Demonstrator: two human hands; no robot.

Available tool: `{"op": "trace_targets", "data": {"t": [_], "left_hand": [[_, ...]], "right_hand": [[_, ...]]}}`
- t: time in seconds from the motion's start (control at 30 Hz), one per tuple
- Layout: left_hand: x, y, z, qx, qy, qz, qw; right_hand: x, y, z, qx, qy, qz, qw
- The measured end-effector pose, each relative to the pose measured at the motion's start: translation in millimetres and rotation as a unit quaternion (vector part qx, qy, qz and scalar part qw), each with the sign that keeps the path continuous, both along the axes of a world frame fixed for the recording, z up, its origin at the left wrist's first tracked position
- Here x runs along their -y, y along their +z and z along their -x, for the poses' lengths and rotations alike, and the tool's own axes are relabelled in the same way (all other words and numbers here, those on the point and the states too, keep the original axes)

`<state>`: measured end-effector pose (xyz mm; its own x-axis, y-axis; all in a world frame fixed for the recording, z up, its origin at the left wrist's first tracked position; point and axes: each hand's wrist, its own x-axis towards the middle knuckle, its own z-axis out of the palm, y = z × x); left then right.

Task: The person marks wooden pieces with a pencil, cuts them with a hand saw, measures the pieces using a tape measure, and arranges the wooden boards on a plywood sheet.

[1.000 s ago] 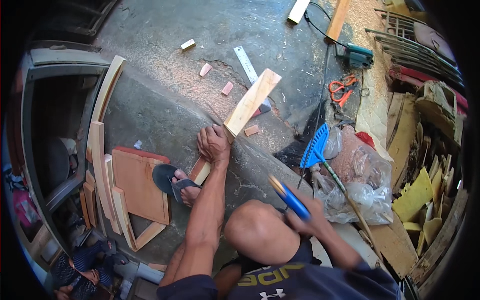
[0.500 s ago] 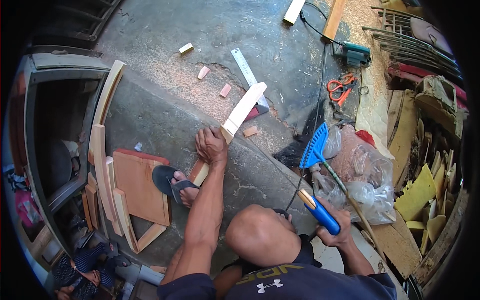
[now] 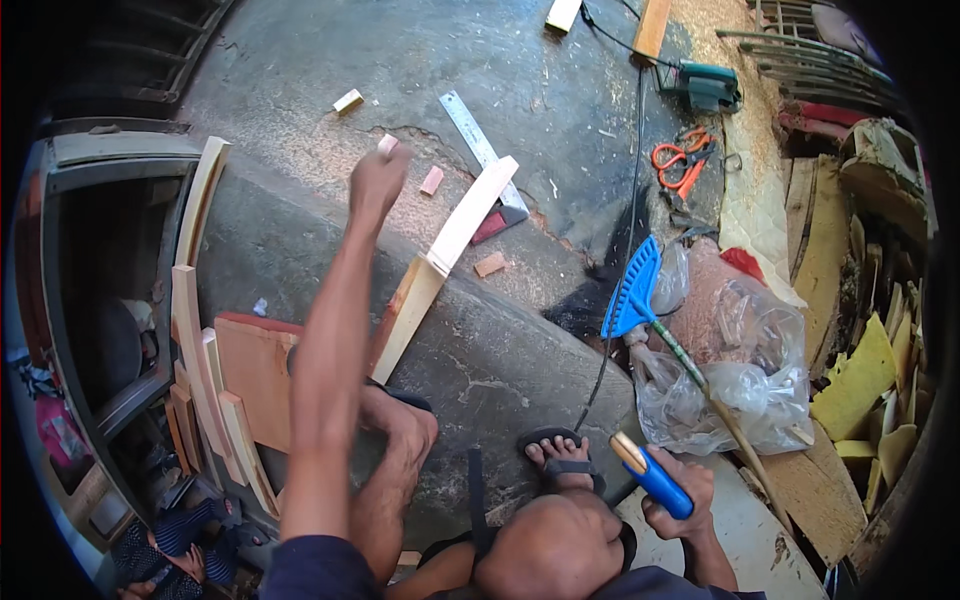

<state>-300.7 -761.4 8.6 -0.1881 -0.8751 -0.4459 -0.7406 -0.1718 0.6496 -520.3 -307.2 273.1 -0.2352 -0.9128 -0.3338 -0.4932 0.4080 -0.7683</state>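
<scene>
- The left hand (image 3: 378,185) is stretched out far and to the left, with its fingers at a small pink block (image 3: 388,144) on the floor. The fingers look close together, but they are blurry, so I cannot tell if they grip it.
- The right hand (image 3: 682,497) is near and to the right. Its fingers are wrapped around the blue handle (image 3: 665,483) of a tool, well apart from the wood.
- The long wood bar (image 3: 475,215) lies in the middle, across the edge of the grey step (image 3: 560,345). No hand is on it.
- The bar is a bit bent. Its long way runs from near left to far right, and a line goes across it about halfway.
- Its far end points at the metal square (image 3: 463,125) and lies over part of it. Its near end is by the left foot (image 3: 400,405), and the arm hides some of that spot.
- The step in hand looks like picking up or moving the pink block, while the tool waits.
- That seems to call for a good pinch on the block. Using the tool on the bar would need the bar kept steady.
</scene>
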Motion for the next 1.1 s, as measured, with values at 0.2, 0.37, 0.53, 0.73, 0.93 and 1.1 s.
{"op": "trace_targets", "data": {"t": [0.2, 0.37, 0.53, 0.73, 0.93, 1.1], "left_hand": [[-21, -76, 84, 0.093, -0.253, -0.255, 0.929], [-33, -91, 71, 0.094, -0.381, -0.167, 0.904], [-55, -50, 99, 0.192, -0.336, -0.065, 0.920], [-47, -23, 100, 0.149, -0.333, 0.060, 0.929], [-13, 72, 69, 0.007, -0.145, 0.078, 0.986], [-34, 162, -21, 0.109, -0.181, 0.066, 0.975]], "right_hand": [[-2, -15, -3, 0.061, 0.028, 0.004, 0.998], [7, -15, 5, 0.083, 0.077, 0.020, 0.993], [41, -34, -9, 0.088, 0.074, 0.015, 0.993], [81, -93, -27, 0.092, 0.098, -0.056, 0.989], [44, -115, 17, -0.200, 0.172, 0.121, 0.957], [46, -227, 35, -0.291, 0.123, 0.086, 0.945]]}}
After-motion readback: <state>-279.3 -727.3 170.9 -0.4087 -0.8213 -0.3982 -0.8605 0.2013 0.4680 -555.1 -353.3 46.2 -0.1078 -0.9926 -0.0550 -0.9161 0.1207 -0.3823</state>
